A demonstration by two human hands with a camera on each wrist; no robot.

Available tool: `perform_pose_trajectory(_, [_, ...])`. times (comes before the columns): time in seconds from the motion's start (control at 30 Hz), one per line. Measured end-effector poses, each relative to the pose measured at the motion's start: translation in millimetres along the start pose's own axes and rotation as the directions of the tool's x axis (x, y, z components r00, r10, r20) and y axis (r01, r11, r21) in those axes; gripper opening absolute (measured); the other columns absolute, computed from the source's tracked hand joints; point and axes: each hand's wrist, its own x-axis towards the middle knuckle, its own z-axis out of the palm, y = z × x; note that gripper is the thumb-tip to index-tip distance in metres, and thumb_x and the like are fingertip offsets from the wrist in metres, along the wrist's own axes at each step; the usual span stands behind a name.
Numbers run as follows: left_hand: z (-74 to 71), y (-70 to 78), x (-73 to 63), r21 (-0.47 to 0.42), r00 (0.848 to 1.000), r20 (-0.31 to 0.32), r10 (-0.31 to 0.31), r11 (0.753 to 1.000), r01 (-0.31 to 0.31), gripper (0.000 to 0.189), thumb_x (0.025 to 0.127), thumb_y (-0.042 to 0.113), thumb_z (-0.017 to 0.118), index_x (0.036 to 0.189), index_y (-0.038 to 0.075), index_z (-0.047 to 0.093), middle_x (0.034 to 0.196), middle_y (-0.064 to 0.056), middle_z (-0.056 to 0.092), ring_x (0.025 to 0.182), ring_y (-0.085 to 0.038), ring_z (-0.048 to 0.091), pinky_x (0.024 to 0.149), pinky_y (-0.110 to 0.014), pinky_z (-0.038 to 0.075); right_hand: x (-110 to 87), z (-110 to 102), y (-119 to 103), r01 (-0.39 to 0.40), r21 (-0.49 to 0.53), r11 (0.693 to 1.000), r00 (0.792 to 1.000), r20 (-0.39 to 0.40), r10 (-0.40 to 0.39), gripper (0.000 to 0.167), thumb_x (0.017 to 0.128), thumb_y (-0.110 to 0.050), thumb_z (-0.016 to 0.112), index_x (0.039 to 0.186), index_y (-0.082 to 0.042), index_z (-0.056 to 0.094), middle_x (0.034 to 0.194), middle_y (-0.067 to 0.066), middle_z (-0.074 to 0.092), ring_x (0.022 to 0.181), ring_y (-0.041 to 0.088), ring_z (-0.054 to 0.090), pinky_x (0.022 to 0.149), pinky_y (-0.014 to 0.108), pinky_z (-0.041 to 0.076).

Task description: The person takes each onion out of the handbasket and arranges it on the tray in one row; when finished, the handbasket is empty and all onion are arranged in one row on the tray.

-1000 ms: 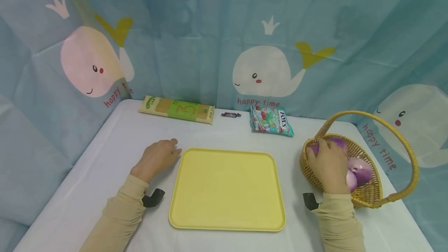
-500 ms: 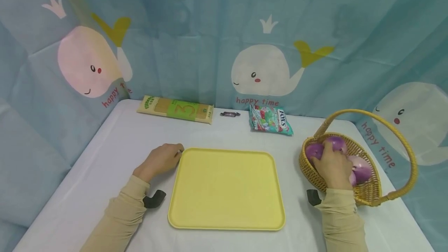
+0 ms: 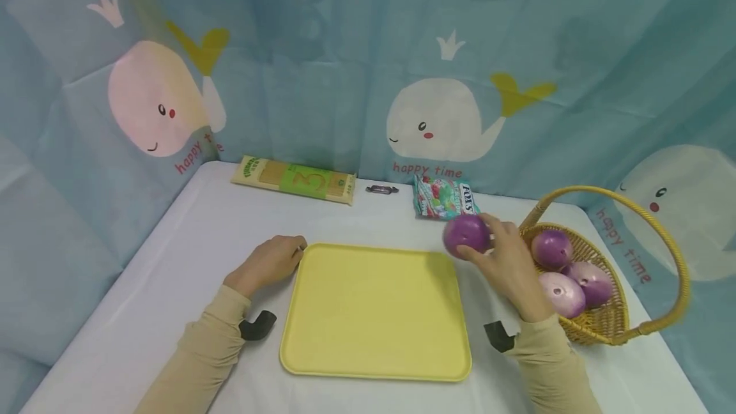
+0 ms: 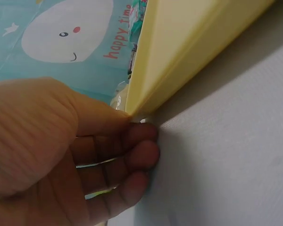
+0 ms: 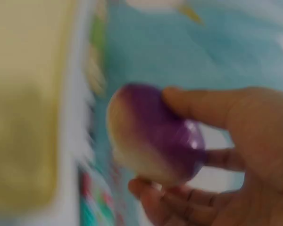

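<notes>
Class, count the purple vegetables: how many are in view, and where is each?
4. One vegetable is in the right hand. Three are in the basket: the back one, the right one and the front one. More may be hidden beneath.

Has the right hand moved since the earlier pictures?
Yes: in the head view, the right hand has moved leftward, out of the yellow-brown wicker basket toward the yellow rectangular tray, holding a rounded purple-and-cream object.

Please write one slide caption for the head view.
Right hand holds a purple vegetable, left hand a corner of the yellow tray; three similar vegetables lie in the wicker basket.
</notes>
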Motion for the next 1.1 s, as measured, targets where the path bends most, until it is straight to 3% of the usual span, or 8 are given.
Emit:
perform_pose_trajectory(0.1, [1.7,-5.5,0.2,-0.07,1.0,0.011,-0.008,0.998,0.009,0.023,0.101,0.01,0.047,0.113,0.005,0.065,0.089,-0.004,0.067,0.074,-0.014,0.053,0.07,-0.032,0.046,7.4,31,-27,0.145,0.03,0.989,0.984,0.102,-0.148,0.073,0.082,-0.037,0.078,0.142,-0.009,0.047,0.117,0.02,0.054,0.091,0.029,0.062,0.075,0.042,0.054])
perform_pose_trajectory(0.23, [4.5,-11.5,0.7,-0.154,0.999,0.036,-0.012,0.988,0.017,0.027,0.102,0.011,0.046,0.122,0.004,0.061,0.082,-0.002,0.063,0.071,-0.013,0.053,0.07,-0.031,0.046,11.2,66,-60,0.283,0.037,0.958,0.936,0.207,-0.285,0.069,0.078,-0.034,0.081,0.138,-0.013,0.053,0.112,0.014,0.056,0.094,0.026,0.064,0.081,0.044,0.056])
perform_pose_trajectory(0.47, [7.6,-23.5,2.6,-0.266,0.997,0.08,0.013,0.964,0.009,0.03,0.101,0.013,0.047,0.128,0.007,0.059,0.082,-0.001,0.061,0.074,-0.013,0.053,0.073,-0.031,0.046,18.0,103,-97,0.388,0.06,0.92,0.853,0.354,-0.383,0.069,0.079,-0.032,0.081,0.138,-0.011,0.051,0.11,0.013,0.055,0.095,0.024,0.064,0.085,0.04,0.057])
perform_pose_trajectory(0.63, [6.9,-32.5,1.3,-0.361,0.993,0.101,0.056,0.933,-0.016,0.031,0.099,0.01,0.052,0.129,0.009,0.06,0.092,-0.002,0.063,0.086,-0.015,0.053,0.083,-0.034,0.045,18.4,117,-123,0.436,0.083,0.896,0.816,0.384,-0.432,0.071,0.083,-0.035,0.078,0.142,-0.011,0.047,0.115,0.012,0.056,0.097,0.021,0.065,0.086,0.035,0.056])
perform_pose_trajectory(0.73, [5.4,-32.1,0.3,-0.404,0.99,0.114,0.088,0.914,-0.035,0.032,0.098,0.008,0.053,0.13,0.006,0.058,0.094,-0.004,0.063,0.086,-0.015,0.054,0.082,-0.033,0.045,17.2,122,-137,0.47,0.083,0.878,0.792,0.399,-0.462,0.071,0.084,-0.037,0.076,0.143,-0.011,0.046,0.118,0.01,0.058,0.1,0.019,0.065,0.087,0.031,0.055])
perform_pose_trajectory(0.9, [6.6,-31.5,0.9,-0.432,0.984,0.123,0.127,0.9,-0.063,0.034,0.098,0.003,0.05,0.132,0.002,0.055,0.093,-0.006,0.061,0.082,-0.015,0.055,0.077,-0.028,0.047,15.1,129,-154,0.513,0.077,0.855,0.768,0.404,-0.497,0.067,0.085,-0.038,0.075,0.141,-0.011,0.048,0.115,0.008,0.059,0.095,0.016,0.064,0.083,0.026,0.054])
perform_pose_trajectory(1.1, [8.4,-31.3,1.2,-0.449,0.985,0.125,0.12,0.892,-0.051,0.035,0.098,-0.001,0.046,0.132,0.0,0.054,0.094,-0.006,0.058,0.084,-0.015,0.056,0.077,-0.028,0.048,13.5,129,-155,0.478,0.074,0.875,0.775,0.433,-0.459,0.077,0.084,-0.044,0.074,0.147,-0.015,0.041,0.119,0.009,0.059,0.097,0.017,0.065,0.084,0.028,0.055])
